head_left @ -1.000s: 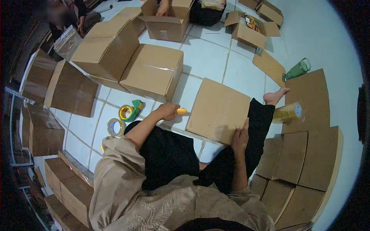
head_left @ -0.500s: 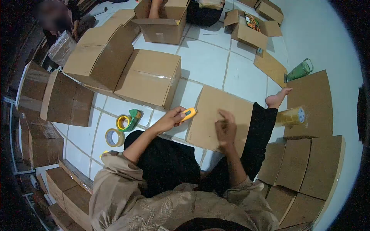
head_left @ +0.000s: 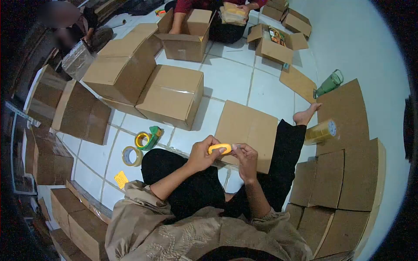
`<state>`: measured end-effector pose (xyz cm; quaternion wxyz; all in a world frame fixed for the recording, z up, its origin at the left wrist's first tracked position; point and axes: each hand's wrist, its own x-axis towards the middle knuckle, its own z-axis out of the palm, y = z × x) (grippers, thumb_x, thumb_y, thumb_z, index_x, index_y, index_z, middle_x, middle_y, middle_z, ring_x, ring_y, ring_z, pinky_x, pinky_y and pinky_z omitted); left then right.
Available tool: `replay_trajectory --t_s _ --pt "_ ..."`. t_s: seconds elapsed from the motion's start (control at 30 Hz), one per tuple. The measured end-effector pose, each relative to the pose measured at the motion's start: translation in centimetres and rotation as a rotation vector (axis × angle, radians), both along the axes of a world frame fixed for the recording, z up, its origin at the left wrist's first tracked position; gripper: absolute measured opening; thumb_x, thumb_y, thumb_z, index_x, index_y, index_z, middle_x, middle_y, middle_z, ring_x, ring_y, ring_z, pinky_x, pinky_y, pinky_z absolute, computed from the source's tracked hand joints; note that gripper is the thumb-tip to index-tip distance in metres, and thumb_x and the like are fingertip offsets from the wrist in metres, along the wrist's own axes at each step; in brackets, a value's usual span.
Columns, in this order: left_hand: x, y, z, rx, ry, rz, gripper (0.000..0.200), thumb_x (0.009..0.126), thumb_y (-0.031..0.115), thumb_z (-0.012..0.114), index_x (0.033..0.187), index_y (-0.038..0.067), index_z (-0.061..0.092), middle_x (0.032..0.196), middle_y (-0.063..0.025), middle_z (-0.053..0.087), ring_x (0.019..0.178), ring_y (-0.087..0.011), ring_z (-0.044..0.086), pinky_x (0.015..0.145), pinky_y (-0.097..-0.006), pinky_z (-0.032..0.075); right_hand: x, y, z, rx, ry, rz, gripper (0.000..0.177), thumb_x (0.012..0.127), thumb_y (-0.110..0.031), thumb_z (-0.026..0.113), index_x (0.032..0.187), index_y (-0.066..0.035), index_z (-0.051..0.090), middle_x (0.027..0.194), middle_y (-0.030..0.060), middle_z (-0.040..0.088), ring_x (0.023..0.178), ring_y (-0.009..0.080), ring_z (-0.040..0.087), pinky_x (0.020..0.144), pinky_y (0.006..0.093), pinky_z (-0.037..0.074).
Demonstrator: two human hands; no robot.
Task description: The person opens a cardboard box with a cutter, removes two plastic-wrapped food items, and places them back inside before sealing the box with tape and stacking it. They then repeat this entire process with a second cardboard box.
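Note:
My left hand (head_left: 203,154) is wrapped round a yellow cutter (head_left: 220,148), held above my lap. My right hand (head_left: 246,160) pinches at the cutter's far end, its fingertips close together; whether it grips the tip or something small there is hard to see. Beneath and beyond both hands a flat cardboard box (head_left: 247,130) lies on the tiles beside my outstretched leg. To the left on the floor are a green tape dispenser (head_left: 152,137) and a roll of clear tape (head_left: 132,156).
Closed cartons (head_left: 172,89) stand ahead on the left. An open box (head_left: 185,43) has a co-worker's hand in it; another person sits at the far left. Stacked boxes (head_left: 331,178) and tape rolls (head_left: 321,131) are on the right. A yellow note (head_left: 121,179) lies left.
My right hand has moved from over the flat box to the cutter. My left hand has come lower and nearer to me. The view has shifted, showing more of the co-worker.

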<state>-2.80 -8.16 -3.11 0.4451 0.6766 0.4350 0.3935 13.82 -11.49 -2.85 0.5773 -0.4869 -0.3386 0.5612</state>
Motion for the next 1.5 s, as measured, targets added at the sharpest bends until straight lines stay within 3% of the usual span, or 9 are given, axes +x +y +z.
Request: replay_trajectory --t_s 0.17,0.27,0.37,0.53,0.63,0.77,0.87,1.1,1.5 --pt "0.5 -0.9 0.5 -0.062 0.151 0.005 0.028 0.08 0.024 0.067 0.086 0.0 0.054 0.077 -0.01 0.061 0.07 -0.0174 0.059 0.063 -0.0291 0.046 0.4 -0.5 -1.2 0.046 -0.002 -0.063 0.015 0.083 -0.011 0.063 0.077 0.002 0.058 0.074 0.0091 0.061 0.065 0.0136 0.061 0.064 0.0264 0.052" --pt "0.8 -0.9 0.7 0.347 0.261 0.066 0.028 0.076 0.024 0.069 0.089 0.002 0.055 0.085 -0.0124 0.059 0.081 -0.0261 0.059 0.069 -0.035 0.046 1.0 -0.7 -1.5 0.016 0.011 -0.101 0.01 0.083 -0.007 0.06 0.077 0.002 0.057 0.073 0.0096 0.061 0.064 0.0153 0.062 0.065 0.028 0.055" --pt "0.6 -0.7 0.8 0.693 0.391 -0.164 0.032 0.073 0.022 0.069 0.099 0.007 0.058 0.092 -0.0107 0.058 0.09 -0.0276 0.056 0.076 -0.0374 0.044 1.8 -0.7 -2.3 -0.016 0.098 -0.111 0.01 0.084 -0.004 0.058 0.077 0.003 0.056 0.073 0.0108 0.061 0.063 0.0169 0.062 0.064 0.0288 0.055" --pt "0.8 0.6 -0.2 0.91 0.352 -0.103 0.026 0.073 0.013 0.067 0.097 0.008 0.06 0.09 -0.0096 0.06 0.08 -0.0252 0.06 0.063 -0.0342 0.048 2.0 -0.2 -1.8 -0.115 0.204 -0.084 0.017 0.086 -0.01 0.056 0.077 0.004 0.056 0.072 0.013 0.061 0.062 0.019 0.063 0.064 0.0287 0.055" --pt "0.7 1.2 -0.2 0.809 0.36 -0.046 0.023 0.074 0.011 0.066 0.096 0.007 0.061 0.082 -0.0087 0.061 0.07 -0.0245 0.061 0.056 -0.0324 0.049 4.0 1.8 -1.9 -0.201 0.184 0.023 0.021 0.089 -0.015 0.051 0.08 0.003 0.057 0.077 0.0116 0.062 0.066 0.018 0.062 0.067 0.0311 0.053" --pt "0.5 2.7 -0.3 0.538 0.235 0.13 0.024 0.077 0.018 0.066 0.095 0.004 0.06 0.078 -0.0118 0.06 0.067 -0.0247 0.06 0.057 -0.0321 0.047 8.8 6.2 -0.5 0.191 -1.341 -0.167 0.025 0.086 -0.019 0.052 0.103 -0.001 0.056 0.1 0.0146 0.058 0.099 0.0302 0.053 0.091 0.0453 0.035" --pt "0.7 4.2 -0.7 0.376 0.134 0.152 0.021 0.081 0.017 0.065 0.096 0.003 0.061 0.079 -0.012 0.064 0.064 -0.0169 0.061 0.055 -0.027 0.047 10.7 8.7 -2.4 0.376 -1.492 -0.221 0.027 0.081 -0.018 0.056 0.102 -0.002 0.056 0.109 0.0142 0.052 0.106 0.0297 0.046 0.095 0.0438 0.03" --pt "2.1 8.8 -0.2 0.311 0.285 0.087 0.024 0.08 0.021 0.066 0.096 0.003 0.061 0.074 -0.0092 0.064 0.063 -0.0157 0.06 0.057 -0.0278 0.047 10.4 9.5 -2.0 0.296 -1.464 -0.219 0.026 0.076 -0.015 0.058 0.1 -0.003 0.057 0.1 0.0108 0.051 0.101 0.0278 0.046 0.094 0.042 0.03" --pt "6.3 18.9 1.6 -0.01 0.317 -0.371 0.027 0.078 0.026 0.067 0.089 0.001 0.062 0.074 -0.0079 0.063 0.069 -0.014 0.056 0.065 -0.0293 0.044 11.3 13.2 -2.2 0.111 -1.444 -0.211 0.017 0.079 -0.015 0.048 0.075 -0.003 0.06 0.084 0.0107 0.058 0.088 0.0266 0.049 0.079 0.0418 0.033"
